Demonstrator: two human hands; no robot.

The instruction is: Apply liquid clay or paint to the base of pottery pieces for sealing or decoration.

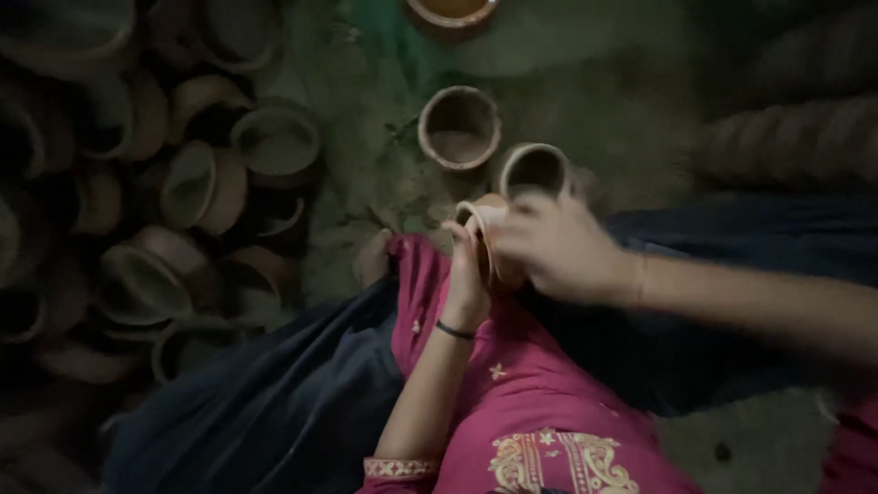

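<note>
Both hands' fingers (476,240) clasp one clay cup (487,240); stacked pots (192,183) crowd leftward.

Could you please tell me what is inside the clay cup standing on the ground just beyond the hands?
The clay cup looks empty: only its dark inner wall and a paler bottom show. The dim light hides any finer residue.

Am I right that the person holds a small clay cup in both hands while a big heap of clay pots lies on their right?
Not quite: the head view shows the heap of clay pots on the person's left, not the right. The rest holds: the left hand and the right hand are together on the small clay cup.
</note>
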